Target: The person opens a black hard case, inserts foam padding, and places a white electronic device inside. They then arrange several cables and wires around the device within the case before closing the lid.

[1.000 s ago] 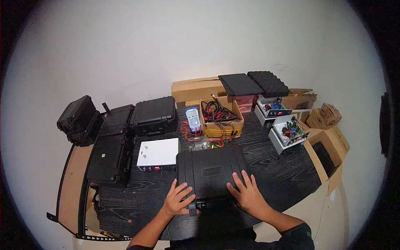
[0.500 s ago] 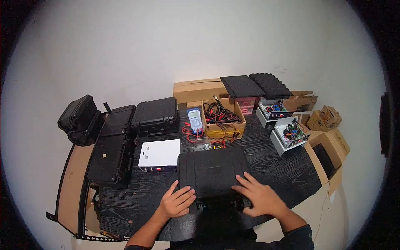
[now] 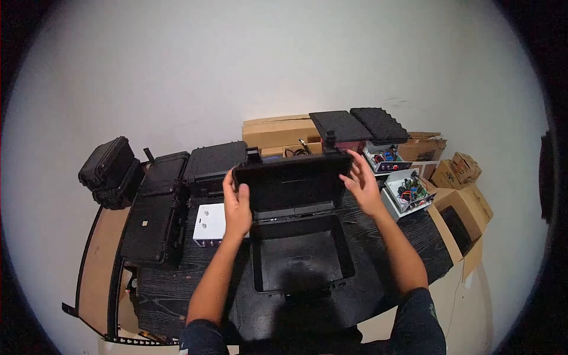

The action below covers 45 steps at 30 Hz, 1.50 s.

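A black hard plastic case (image 3: pixel 302 253) lies on the dark table in front of me, its lid (image 3: pixel 296 186) swung up and its inside bare. Fingers and thumb of my left hand (image 3: pixel 238 208) grip the lid's left edge. At the lid's upper right edge, my right hand (image 3: pixel 363 182) holds on with thumb and fingers around the rim. To the left of the case stands a white metal box (image 3: pixel 210 223), partly hidden by my left forearm. The raised lid covers most of the cardboard box with cables (image 3: pixel 297 150) behind it.
Several closed black cases (image 3: pixel 155 222) stand along the left side. Two opened white boxes with circuit boards and wires (image 3: pixel 409 193) sit at the right, near an open carton (image 3: pixel 458 222). Black foam sheets (image 3: pixel 378 125) lie at the back.
The case's lid has gone from closed to raised. Both my hands have moved up and away from me with it, and the case's inside now shows.
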Motion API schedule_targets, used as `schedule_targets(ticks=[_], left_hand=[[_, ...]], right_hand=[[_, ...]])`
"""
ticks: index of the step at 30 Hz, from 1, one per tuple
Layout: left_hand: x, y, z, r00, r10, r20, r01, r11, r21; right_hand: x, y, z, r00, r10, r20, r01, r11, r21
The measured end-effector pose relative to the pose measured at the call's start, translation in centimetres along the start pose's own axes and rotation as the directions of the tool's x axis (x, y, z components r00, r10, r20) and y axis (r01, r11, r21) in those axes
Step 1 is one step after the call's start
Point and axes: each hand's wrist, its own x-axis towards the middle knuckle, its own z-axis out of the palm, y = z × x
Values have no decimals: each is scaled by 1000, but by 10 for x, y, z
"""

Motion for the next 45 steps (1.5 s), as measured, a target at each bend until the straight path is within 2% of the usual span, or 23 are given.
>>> schedule_targets(ticks=[3,5,8,11,12,15,18,21,24,27,30,31,33,34,37,39,40,43,45], left_hand=[[-15,-39,1,982,-184,29,182,981,60],[-25,-53,3,988,-155,1,154,981,115],[-30,-72,2,985,-169,-12,170,979,113],[-31,-65,2,981,-195,-1,194,976,100],[-33,-61,3,982,-190,-1,189,975,118],[-34,-56,3,985,-172,7,169,975,147],[-35,-60,3,987,-157,27,153,981,121],[-35,-63,2,988,-153,38,148,983,108],[-35,-65,2,987,-156,44,151,984,97],[-36,-64,1,983,-178,46,173,980,94],[-36,-66,1,983,-182,35,176,974,145],[-35,-68,1,985,-169,38,162,976,146],[-36,-69,0,985,-165,48,158,980,122],[-36,-68,0,984,-172,54,166,981,95],[-36,-63,2,983,-179,50,173,980,100],[-36,-62,1,982,-182,50,176,979,107],[-35,-63,0,981,-184,55,178,979,98],[-35,-68,-1,979,-195,63,193,981,33],[-35,-71,-1,978,-198,68,199,980,-11]], right_hand=[[42,29,-19,988,148,40,-153,971,183],[71,60,-51,962,271,30,-269,927,262],[114,124,-76,925,302,-228,-314,949,-17],[141,164,-94,917,309,-252,-388,835,-390],[143,168,-91,906,312,-287,-401,851,-341],[161,197,-104,935,218,-281,-350,701,-621],[159,183,-96,929,189,-319,-353,717,-602],[158,174,-87,911,244,-332,-394,749,-532],[156,175,-80,897,273,-349,-433,701,-566],[152,158,-76,951,128,-280,-294,649,-701],[151,131,-67,969,-49,-244,-126,751,-648],[151,118,-64,965,-147,-216,-26,769,-639],[150,88,-58,927,-337,-166,173,774,-609],[147,68,-52,909,-382,-168,217,778,-590],[119,-3,-33,853,-477,-213,249,729,-638],[98,-15,-44,828,-511,-231,271,725,-633],[85,-19,-44,816,-483,-317,284,813,-507],[36,-39,-42,800,-488,-350,330,844,-423],[4,-40,-46,847,-451,-283,333,864,-378]])
